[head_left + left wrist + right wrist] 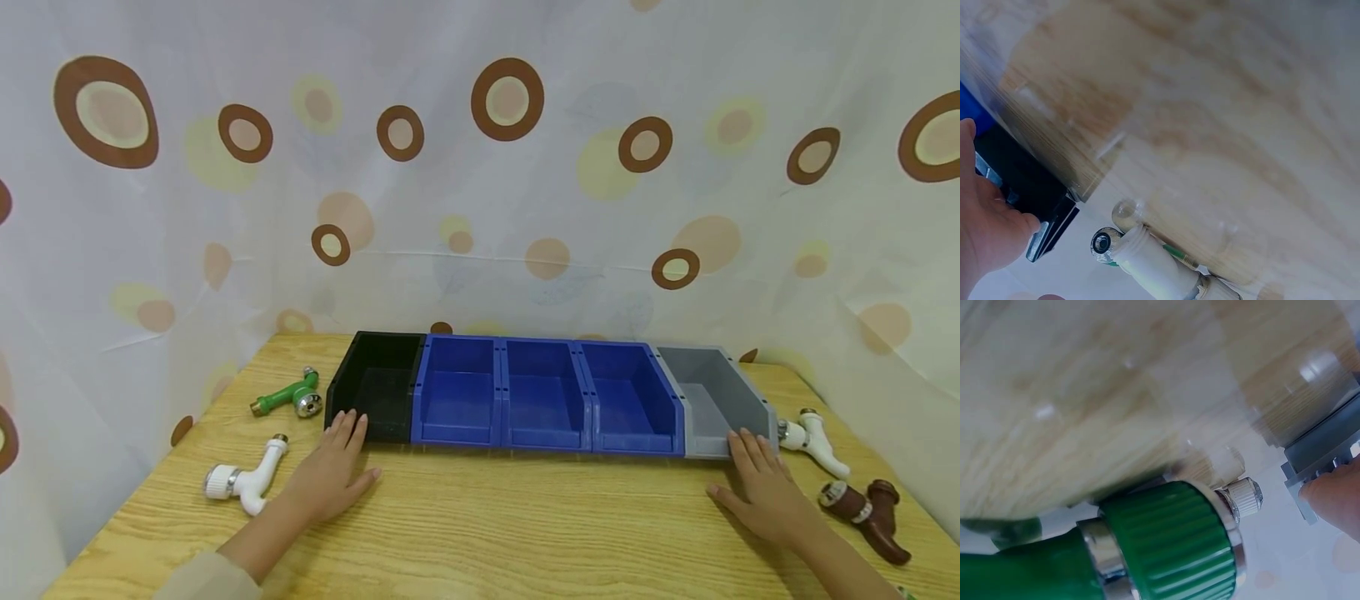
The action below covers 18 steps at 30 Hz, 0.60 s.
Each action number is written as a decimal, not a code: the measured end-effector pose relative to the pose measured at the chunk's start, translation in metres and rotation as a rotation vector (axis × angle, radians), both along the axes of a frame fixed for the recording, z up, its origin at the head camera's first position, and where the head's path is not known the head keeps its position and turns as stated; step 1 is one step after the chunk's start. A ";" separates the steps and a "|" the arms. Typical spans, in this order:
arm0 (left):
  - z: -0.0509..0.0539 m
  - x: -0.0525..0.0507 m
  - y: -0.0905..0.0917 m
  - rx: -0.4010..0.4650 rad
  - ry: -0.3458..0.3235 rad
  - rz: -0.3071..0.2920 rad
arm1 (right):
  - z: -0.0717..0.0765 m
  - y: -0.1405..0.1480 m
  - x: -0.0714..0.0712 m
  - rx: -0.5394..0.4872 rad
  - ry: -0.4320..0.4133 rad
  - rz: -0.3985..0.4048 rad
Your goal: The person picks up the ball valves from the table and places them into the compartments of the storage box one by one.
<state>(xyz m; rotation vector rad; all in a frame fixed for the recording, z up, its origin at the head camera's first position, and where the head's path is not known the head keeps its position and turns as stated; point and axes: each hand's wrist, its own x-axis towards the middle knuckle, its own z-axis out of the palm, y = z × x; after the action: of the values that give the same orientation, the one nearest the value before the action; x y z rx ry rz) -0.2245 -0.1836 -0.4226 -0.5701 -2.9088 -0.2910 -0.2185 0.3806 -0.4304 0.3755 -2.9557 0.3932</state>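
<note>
Bins stood side by side in one row across the wooden table [525, 525], with a hand at each end. The left hand [330, 477] rested its extended fingers on the front corner of the black bin [386, 427], thumb held apart. The right hand [768, 496] lay in much the same way on the front edge of the grey bin [705, 447], fingers loosely straight. Neither hand appeared to grip anything.

The likeliest trouble was an uneven push: more force from one hand could have skewed the row, or parted the bins if nothing joined them, which the views did not settle. Pressing hard on the front edges could have tipped an end bin forward. A careless sweep of the left forearm could have knocked the white tap [258, 479] just beside it, and the right arm ran a similar risk with the brown tap [877, 521]. A shove to the right could have shifted the other white tap [817, 446], close against the grey bin's outer side; whether they touched was unclear.

Five bins made up the row: one black, three blue bins [546, 438] and one grey. Taps also seemed to number five: two white, one brown, a green tap [287, 395] left of the black bin, and a second green tap [1166, 544], large in the right wrist view.
</note>
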 end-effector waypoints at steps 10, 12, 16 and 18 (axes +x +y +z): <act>-0.002 0.003 -0.001 0.000 -0.002 0.004 | -0.005 0.002 0.000 -0.006 -0.002 0.007; -0.002 0.004 -0.001 0.002 -0.009 0.006 | -0.005 0.002 0.001 -0.011 -0.004 0.008; 0.001 0.005 0.000 0.012 -0.013 0.007 | -0.005 0.002 0.001 -0.007 0.007 0.008; 0.001 0.005 0.000 0.011 -0.012 0.006 | -0.005 0.002 0.001 -0.004 0.008 0.005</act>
<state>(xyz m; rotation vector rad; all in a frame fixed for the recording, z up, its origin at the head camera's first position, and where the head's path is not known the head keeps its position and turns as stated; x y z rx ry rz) -0.2192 -0.1836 -0.4214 -0.5596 -2.9179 -0.3107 -0.2170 0.3827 -0.4351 0.3824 -2.9465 0.3973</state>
